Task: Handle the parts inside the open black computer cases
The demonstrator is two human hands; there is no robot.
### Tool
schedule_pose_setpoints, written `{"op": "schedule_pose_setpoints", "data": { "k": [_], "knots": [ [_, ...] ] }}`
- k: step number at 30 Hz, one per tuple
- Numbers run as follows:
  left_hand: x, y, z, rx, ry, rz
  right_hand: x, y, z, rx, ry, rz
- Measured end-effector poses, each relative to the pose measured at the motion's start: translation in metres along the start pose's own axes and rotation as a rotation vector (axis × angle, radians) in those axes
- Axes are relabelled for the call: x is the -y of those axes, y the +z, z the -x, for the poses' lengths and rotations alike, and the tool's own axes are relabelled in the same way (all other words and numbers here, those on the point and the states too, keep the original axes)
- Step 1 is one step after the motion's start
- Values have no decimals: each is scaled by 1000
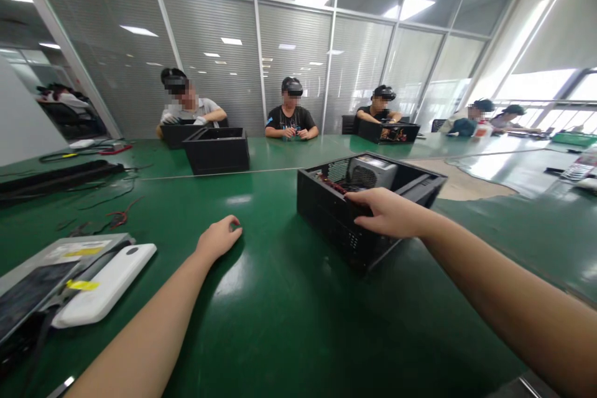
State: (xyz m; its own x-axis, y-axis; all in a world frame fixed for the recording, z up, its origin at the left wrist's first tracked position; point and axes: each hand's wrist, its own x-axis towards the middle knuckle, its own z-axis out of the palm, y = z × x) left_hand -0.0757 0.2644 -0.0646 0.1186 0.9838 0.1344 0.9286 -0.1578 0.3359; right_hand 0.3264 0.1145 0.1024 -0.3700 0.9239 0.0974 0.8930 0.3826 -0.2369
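Observation:
My right hand [389, 212] grips the near top edge of a black computer case [321, 206], fingers over the rim and thumb on the outer side. The case is open at the top and looks tilted on the green table [261, 298]. Inside it a grey power supply [373, 171] and some dark and red wiring show. My left hand [219, 237] rests on the table left of the case, fingers loosely curled, a small gap between thumb and forefinger, nothing visible in it. Its other fingers are hidden.
A white device [109, 286] and a grey metal box [93, 249] lie at the left, with loose cables [119, 217] behind. A second black case [218, 152] stands across the table. Several people sit opposite, one handling a case [389, 132]. A tan patch [471, 179] lies at right.

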Motion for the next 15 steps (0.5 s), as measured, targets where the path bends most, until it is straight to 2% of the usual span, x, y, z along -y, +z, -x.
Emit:
{"op": "schedule_pose_setpoints", "data": {
  "k": [2,4,5,7,9,10,12,14,15],
  "knots": [
    [8,-2,-3,-91,-64,99,-15,-13,31,110,-179,-136],
    [17,-3,-5,-179,-125,165,-47,-23,52,187,-202,-210],
    [20,-3,-5,-203,-146,186,-65,-26,58,163,-184,-212],
    [24,-2,-5,-212,-162,216,-95,-29,61,9,-96,-159],
    [24,0,-4,-193,-145,234,-103,-31,56,-187,58,-37],
    [23,1,-3,-182,-130,236,-98,-32,51,-265,133,14],
    [19,3,-1,-172,-105,230,-69,-35,36,-357,217,38],
    [16,4,0,-175,-94,225,-25,-34,17,-326,184,-35],
    [15,4,0,-179,-91,229,-3,-31,5,-252,135,-71]
  ]
}}
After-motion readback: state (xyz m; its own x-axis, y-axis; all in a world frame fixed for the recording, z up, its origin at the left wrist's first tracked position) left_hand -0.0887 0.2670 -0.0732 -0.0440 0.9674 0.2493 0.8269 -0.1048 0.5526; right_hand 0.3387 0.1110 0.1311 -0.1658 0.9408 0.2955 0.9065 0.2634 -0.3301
